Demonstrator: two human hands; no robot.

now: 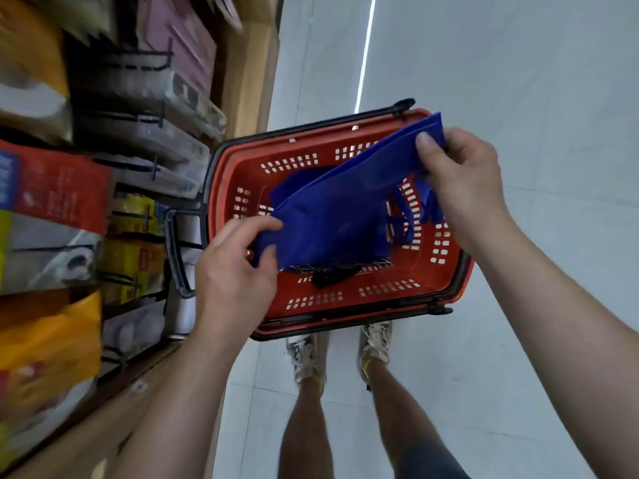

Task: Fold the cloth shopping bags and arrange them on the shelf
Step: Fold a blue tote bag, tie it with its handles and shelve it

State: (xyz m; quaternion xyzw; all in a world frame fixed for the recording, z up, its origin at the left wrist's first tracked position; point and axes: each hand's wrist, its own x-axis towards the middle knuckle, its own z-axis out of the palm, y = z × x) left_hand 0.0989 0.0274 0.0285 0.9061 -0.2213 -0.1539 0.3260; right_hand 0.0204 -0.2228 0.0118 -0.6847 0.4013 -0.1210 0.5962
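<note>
Above the red basket (242, 160), left hand (235, 271) and right hand (460, 174) each pinch the blue bag (332, 216); keeping it taut should align edges before folding.

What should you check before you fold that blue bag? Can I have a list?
1. Left hand grips the near corner of the blue bag: ok.
2. Right hand pinches the far corner: ok.
3. Bag stretched smooth between the hands: not ok, it sags with loose folds.
4. Bag lifted free of the red basket: cannot tell, its lower edge hangs down inside.
5. Free spot on the shelf: cannot tell, the shelf is blurred.
</note>
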